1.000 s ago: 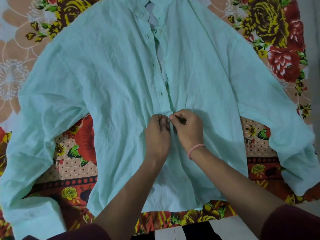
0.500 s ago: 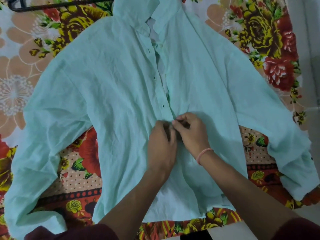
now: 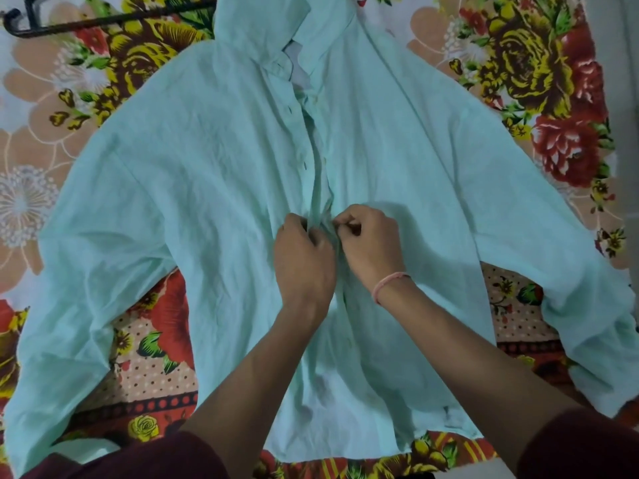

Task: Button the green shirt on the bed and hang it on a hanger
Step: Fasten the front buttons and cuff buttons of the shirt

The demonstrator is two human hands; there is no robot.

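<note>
Buttoning midway | I see left hand (image 3: 304, 261) and right hand (image 3: 373, 247) pinching green shirt (image 3: 207, 174) front | top half unfastened | hanger (image 3: 103, 20) unused

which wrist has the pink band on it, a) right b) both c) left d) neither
a: the pink band sits on the wrist of the right hand. The wrist of the left hand is bare. Both hands pinch the front of the green shirt.
</note>
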